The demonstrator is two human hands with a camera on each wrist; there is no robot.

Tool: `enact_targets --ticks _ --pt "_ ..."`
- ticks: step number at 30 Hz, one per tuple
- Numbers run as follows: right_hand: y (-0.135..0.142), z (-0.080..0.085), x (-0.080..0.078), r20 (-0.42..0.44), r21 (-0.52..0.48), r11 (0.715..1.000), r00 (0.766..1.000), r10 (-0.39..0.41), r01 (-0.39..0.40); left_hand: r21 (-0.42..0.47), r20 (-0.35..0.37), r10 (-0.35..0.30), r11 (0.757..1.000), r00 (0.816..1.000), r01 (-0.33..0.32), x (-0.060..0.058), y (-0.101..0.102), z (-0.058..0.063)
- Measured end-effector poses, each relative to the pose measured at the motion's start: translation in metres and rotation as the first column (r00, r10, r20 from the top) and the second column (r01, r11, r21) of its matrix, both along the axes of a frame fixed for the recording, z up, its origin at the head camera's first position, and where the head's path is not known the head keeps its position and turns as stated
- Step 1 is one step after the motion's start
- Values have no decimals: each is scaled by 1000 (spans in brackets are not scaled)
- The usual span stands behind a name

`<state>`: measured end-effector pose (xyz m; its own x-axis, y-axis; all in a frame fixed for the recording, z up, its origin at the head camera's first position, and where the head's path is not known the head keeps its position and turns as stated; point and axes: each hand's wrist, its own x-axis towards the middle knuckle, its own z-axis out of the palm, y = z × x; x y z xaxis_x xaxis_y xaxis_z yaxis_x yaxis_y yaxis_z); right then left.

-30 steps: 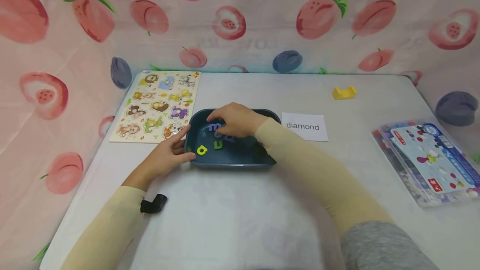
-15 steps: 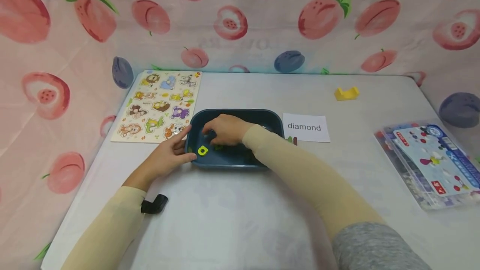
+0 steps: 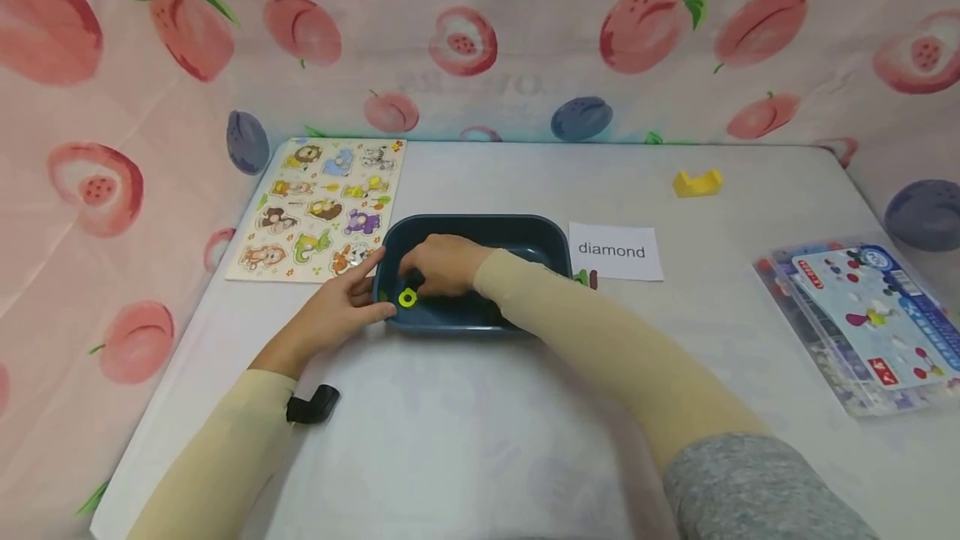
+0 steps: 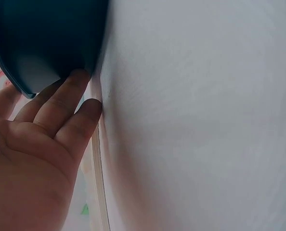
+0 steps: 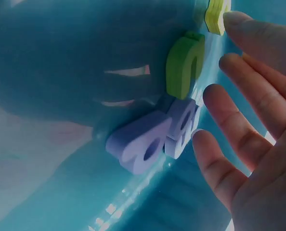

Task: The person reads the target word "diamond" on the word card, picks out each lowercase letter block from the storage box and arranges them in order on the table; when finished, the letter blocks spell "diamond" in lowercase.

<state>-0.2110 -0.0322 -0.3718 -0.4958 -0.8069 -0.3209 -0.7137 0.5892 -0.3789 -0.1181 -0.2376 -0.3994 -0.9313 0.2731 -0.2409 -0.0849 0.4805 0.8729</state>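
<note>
A dark blue-green tray (image 3: 480,329) stands on the table with foam letters in it. My left hand (image 3: 341,307) rests at its left end, thumb and fingers spread against the wall; the left wrist view shows these fingers (image 4: 61,103) nearly straight. My right hand (image 3: 446,263) reaches down inside the tray. In the right wrist view its fingers are apart and loosely bent, and the thumb tip touches or nearly touches a yellow letter (image 5: 214,18). Beside that lie a green letter (image 5: 184,65) and purple letters (image 5: 145,142), which the right hand hides in the head view.
A card reading "diamond" (image 3: 615,252) lies right of the tray, with small green and brown pieces (image 3: 592,279) partly behind my sleeve. An animal puzzle board (image 3: 318,211) is at the back left. A yellow block (image 3: 697,183) and a clear plastic box (image 3: 862,315) are at the right.
My right hand has moved left and nearer to me inside the tray, covering the purple letters and then the green one. My left hand has stayed at the tray's left end.
</note>
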Motion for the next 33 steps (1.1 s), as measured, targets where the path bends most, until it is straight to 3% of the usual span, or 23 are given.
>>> enact_targets --ticks 26,33 --pt "-10 -2 5 -85 33 995 992 93 -91 -4 -3 -4 1000 1000 4 -1 1 0" --pt "-4 8 4 -91 44 996 992 84 -80 -17 -6 4 1000 1000 -4 0 0 0"
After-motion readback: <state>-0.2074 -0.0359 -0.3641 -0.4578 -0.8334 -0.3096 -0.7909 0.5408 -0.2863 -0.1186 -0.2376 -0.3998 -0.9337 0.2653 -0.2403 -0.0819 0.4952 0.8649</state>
